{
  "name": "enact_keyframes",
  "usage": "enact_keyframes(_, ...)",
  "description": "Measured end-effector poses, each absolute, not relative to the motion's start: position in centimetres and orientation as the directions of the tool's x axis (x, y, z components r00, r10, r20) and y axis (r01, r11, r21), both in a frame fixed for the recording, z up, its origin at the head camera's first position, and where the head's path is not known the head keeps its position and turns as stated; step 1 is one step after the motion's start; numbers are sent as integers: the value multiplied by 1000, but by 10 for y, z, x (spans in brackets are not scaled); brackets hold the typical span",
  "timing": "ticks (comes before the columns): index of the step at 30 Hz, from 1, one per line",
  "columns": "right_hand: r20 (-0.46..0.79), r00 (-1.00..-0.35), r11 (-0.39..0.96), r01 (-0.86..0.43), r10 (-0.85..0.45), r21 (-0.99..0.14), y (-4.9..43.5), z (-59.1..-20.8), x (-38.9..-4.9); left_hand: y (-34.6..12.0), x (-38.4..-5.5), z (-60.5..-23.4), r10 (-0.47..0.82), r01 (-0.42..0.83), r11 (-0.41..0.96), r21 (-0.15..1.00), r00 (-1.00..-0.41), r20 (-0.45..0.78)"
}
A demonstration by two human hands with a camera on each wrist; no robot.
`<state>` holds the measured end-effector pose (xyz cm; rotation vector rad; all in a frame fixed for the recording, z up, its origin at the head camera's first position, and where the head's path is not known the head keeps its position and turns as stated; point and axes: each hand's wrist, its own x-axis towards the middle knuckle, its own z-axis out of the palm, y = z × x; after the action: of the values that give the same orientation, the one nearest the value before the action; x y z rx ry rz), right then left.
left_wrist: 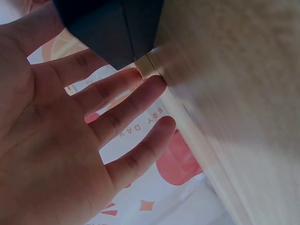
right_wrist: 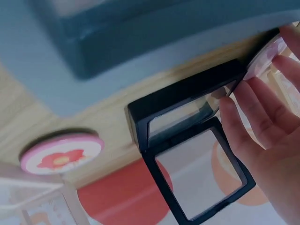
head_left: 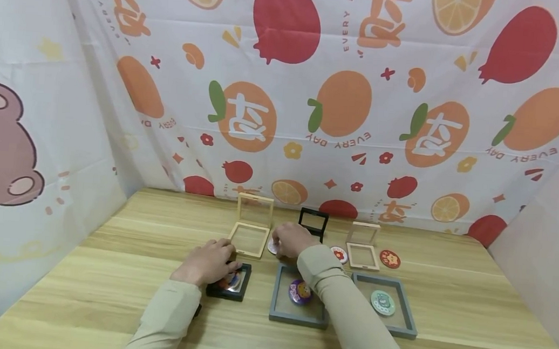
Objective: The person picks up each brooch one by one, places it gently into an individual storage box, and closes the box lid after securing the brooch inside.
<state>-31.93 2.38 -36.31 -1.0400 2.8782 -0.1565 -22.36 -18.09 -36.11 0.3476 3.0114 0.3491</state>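
The left hand [head_left: 205,261] has its fingers spread apart and touches a small black frame [head_left: 224,294], left of the middle gray frame [head_left: 298,320]. An unfolded yellow frame [head_left: 252,225] stands behind the gray frame, to its left. A pale round badge [right_wrist: 263,57] is just behind the gray frame, and the right hand [head_left: 295,240] pinches it. A purple badge [head_left: 300,292] lies inside the gray frame. To its right, another gray frame [head_left: 408,308] has a green badge [head_left: 383,303].

Left hand [head_left: 210,262] on front black frame [head_left: 247,280], right hand [head_left: 293,240] pinching pale badge [head_left: 272,246] beside wooden frame [head_left: 252,225]
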Motion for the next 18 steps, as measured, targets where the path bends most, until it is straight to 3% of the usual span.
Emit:
enact_keyframes(7, 6, -758, 754, -650, -653, -91, 27, -366, -326, -180, -223, -360, 235, 214, 947, 241, -970, -60)
enact_keyframes(18, 17, -735, 722, -669, -677, -178, 20, -353, -320, -180, -223, -360, 239, 218, 947, 237, -969, -62)
